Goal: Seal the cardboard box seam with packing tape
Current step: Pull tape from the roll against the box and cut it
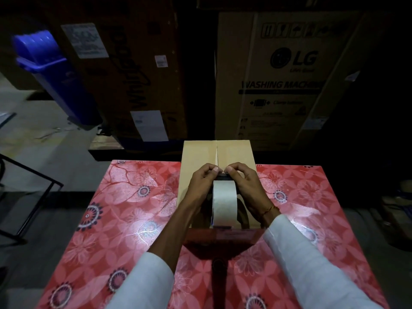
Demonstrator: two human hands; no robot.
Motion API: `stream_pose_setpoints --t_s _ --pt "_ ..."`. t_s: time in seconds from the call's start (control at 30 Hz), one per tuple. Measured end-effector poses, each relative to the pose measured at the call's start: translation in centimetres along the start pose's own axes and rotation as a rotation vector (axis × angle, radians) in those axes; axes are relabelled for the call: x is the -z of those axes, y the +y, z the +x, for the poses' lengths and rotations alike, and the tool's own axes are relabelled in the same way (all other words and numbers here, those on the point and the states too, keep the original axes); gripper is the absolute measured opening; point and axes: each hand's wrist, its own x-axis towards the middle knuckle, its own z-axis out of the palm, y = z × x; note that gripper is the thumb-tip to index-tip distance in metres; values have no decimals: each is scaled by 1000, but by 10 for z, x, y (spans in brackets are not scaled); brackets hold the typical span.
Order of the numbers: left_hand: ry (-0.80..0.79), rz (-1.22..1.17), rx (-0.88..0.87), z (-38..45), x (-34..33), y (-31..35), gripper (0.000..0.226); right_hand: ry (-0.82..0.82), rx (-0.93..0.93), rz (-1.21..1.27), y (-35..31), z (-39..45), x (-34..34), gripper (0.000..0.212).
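Note:
A small brown cardboard box (200, 152) lies on the red floral table (116, 219), its centre seam (217, 152) running away from me with the flaps closed. A roll of pale packing tape (224, 201) stands on edge over the near half of the box, in a dark dispenser. My left hand (204, 181) and my right hand (243, 181) flank the roll. Their fingertips pinch together at the roll's far end, right over the seam, on what looks like the tape's loose end. The near part of the seam is hidden behind the roll.
Two tall cardboard appliance cartons (283, 81) stand just beyond the table. A blue bin (53, 74) leans at the far left, and a black metal frame (29, 192) sits on the floor left of the table. A dark red stand (219, 246) is under my wrists.

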Motion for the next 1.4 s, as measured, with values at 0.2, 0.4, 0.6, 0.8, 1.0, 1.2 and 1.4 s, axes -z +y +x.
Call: stream_pose_setpoints --t_s 0.2,0.4,0.6,0.8,1.0,1.2,1.4 --pt "-27 -155 119 -6 -1 4 14 26 11 -6 -2 -6 -2 20" --pt "52 -174 124 -10 -2 4 13 -11 -139 203 -7 -28 2 31" --pt "56 -177 126 -18 -10 6 10 -83 -176 183 3 -55 22 47" --pt "68 -249 158 -28 -35 11 9 -13 -184 166 4 -80 40 55" --pt "21 -216 130 -36 -74 26 31 139 -88 64 5 -106 73 39" --pt "29 336 -211 -70 -126 39 31 296 -60 -62 23 -142 122 36" --pt "-326 569 -399 -106 -183 -6 23 406 -110 -242 57 -175 163 34"
